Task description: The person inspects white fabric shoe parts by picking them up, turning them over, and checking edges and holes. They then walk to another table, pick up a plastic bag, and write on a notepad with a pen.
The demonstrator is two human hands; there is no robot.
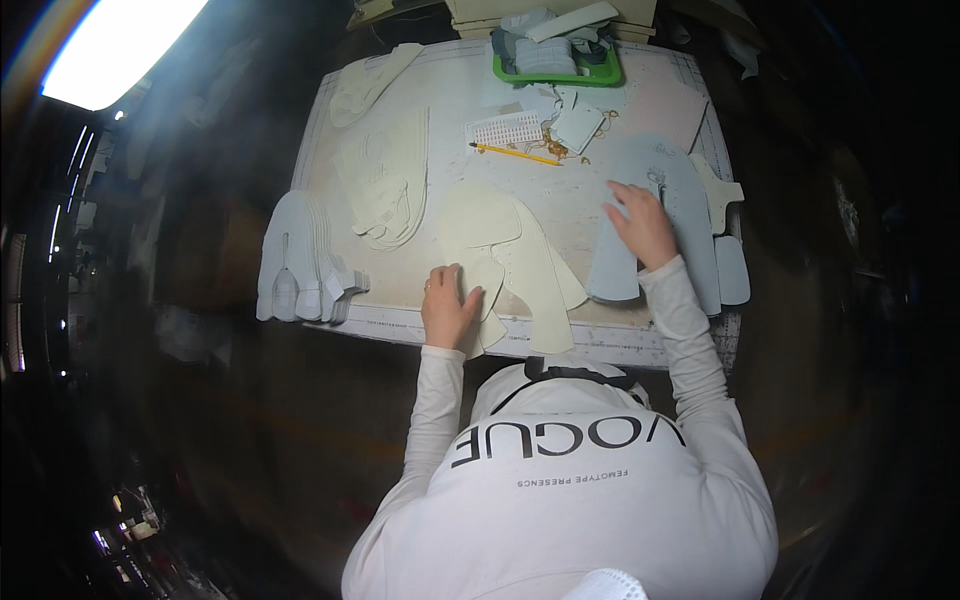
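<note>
In front of me on the table, cream shoe-upper-shaped cut pieces [540, 260] lie overlapping and fanned out. My left hand [450, 312] rests at their near left edge, thumb apart from the fingers and nothing visible in its grasp. Over to the right, my right hand [643, 228] is at the left side of a grey-blue curved piece [690, 205], its fingers stretched out and apart. Whether its fingertips touch the table cannot be made out. Farther left lies a stack of cream pieces [385, 185].
Grey-blue stacked pieces [288, 255] sit at the table's left edge. A yellow pencil [515, 153], a printed card [503, 130] and tangled brown rubber bands [552, 146] lie toward the back. Behind them stands a green basket [600, 76] filled with pieces. More cream pieces [370, 85] occupy the far left corner.
</note>
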